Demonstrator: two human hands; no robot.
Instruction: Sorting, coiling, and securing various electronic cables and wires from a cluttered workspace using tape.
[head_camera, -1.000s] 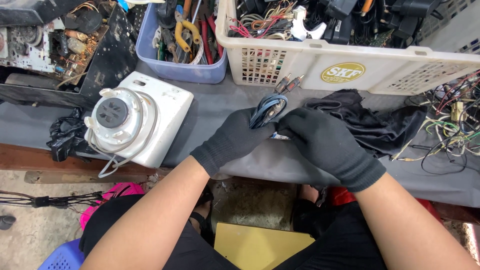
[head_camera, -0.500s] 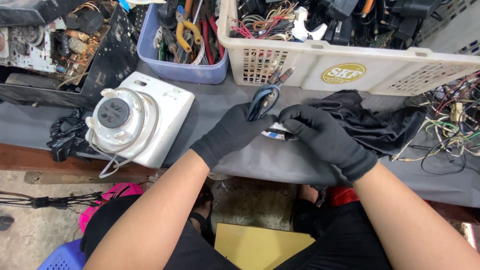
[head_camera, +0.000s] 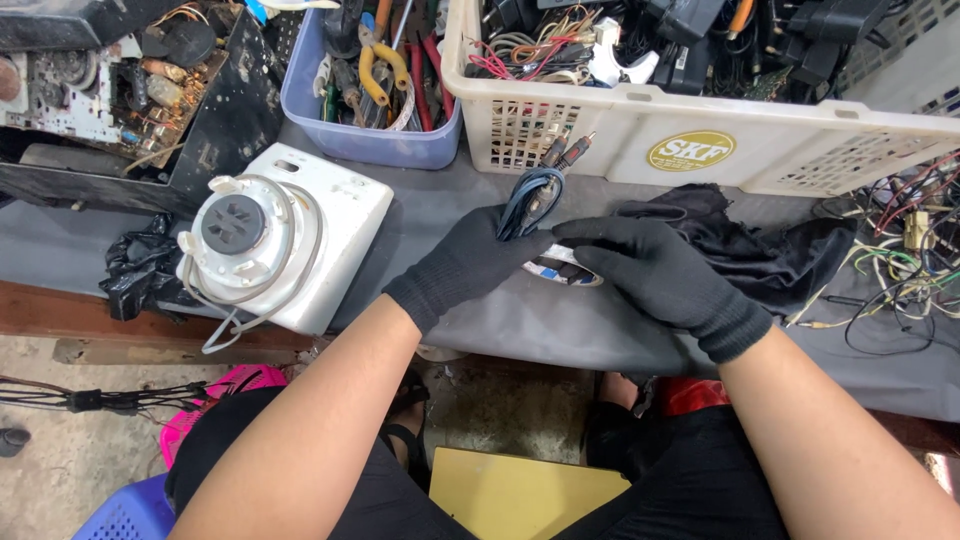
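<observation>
Gloved left hand (head_camera: 470, 262) grips coiled blue cable (head_camera: 528, 196); gloved right hand (head_camera: 655, 272) pinches its lower end over grey table (head_camera: 520, 315).

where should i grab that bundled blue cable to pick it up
Grip the blue cable around the middle of its folded loop, coming from the left side as the left hand does; the strands lie bunched there, while the plug ends stick out loose at the top.
</observation>
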